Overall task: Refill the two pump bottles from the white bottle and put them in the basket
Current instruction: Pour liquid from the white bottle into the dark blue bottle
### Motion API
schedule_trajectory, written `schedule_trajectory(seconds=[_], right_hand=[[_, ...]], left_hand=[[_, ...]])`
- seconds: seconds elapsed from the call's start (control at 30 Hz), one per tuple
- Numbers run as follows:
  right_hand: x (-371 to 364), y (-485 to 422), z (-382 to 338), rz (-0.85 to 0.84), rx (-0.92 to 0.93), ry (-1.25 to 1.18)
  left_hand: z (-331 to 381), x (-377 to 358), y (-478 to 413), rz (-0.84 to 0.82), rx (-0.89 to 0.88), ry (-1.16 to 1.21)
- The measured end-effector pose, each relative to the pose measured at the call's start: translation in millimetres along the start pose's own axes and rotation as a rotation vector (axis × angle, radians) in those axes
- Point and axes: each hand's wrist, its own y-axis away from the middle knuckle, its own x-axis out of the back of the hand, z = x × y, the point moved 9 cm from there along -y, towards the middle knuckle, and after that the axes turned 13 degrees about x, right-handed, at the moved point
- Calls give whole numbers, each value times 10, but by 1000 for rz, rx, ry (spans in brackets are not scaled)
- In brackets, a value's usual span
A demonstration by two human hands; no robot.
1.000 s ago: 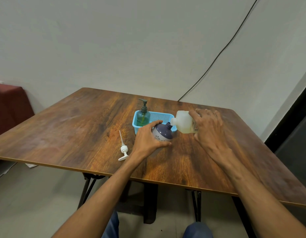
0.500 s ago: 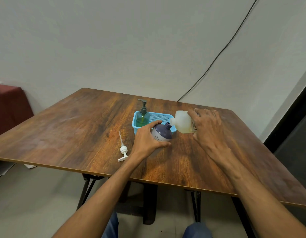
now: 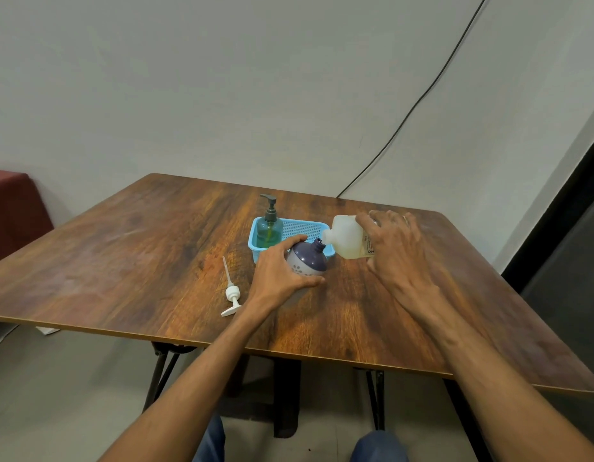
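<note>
Almost nothing has shifted since a second ago: both hands hold the same pose, and the white bottle's neck has stayed at the purple bottle's mouth, with only the head camera drifting slightly.

The brown wood-grain surface [image 3: 122, 261] carries everything. At its far middle sits the shallow light-blue plastic basket [image 3: 302, 228], and in its left end the green translucent pump bottle [image 3: 270, 228] already stands upright with its dark pump fitted. Just right of the basket, the right hand [image 3: 394, 251] grips the squat translucent white plastic bottle [image 3: 345, 240], fingers clenched over its label end, tipped on its side so its neck points left. That neck meets the open mouth of the round purple-and-white bottle [image 3: 307, 261], which the left hand [image 3: 279, 273] clasps round its body, tilted towards the white bottle, just on the near side of the basket. Further left, well apart, the white pump head with its long dip tube [image 3: 230, 290] lies loose on the surface.

The second refill seems under way. Whether liquid is flowing cannot be told. The mouth is narrow, so a small slip of either hand could send liquid down the purple bottle onto the wood. Tipping too steeply could overfill it, and the loose pump could roll if nudged.
</note>
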Motion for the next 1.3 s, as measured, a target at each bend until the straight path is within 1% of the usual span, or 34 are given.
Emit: schedule_trajectory(seconds=[0.8,1.3], right_hand=[[36,-7,10,5,-9,-13],[9,-9,13,-4,-19,-9]], left_hand=[[8,-3,-15,14,-31,12],[-1,-11,-10,9,-14,24]])
